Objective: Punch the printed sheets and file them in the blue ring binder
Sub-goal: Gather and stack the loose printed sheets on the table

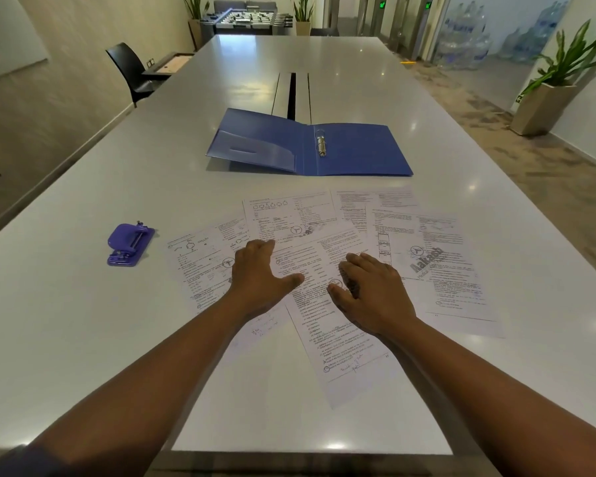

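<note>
Several printed sheets (437, 270) lie fanned out and overlapping on the white table (83, 321) in front of me. My left hand (260, 277) rests palm down on the sheets left of centre, fingers straight and thumb spread. My right hand (372, 287) lies flat on the middle sheet beside it. Beyond the sheets, the blue ring binder (355, 151) lies open and flat, its metal rings (321, 143) showing at the spine. A purple hole punch (128, 244) sits on the table to the left of the sheets, apart from both hands.
A dark cable slot (292, 94) runs down the table's middle beyond the binder. A black chair (131, 68) stands at the far left side. A potted plant (561, 80) and water bottles (461, 43) stand on the floor to the right.
</note>
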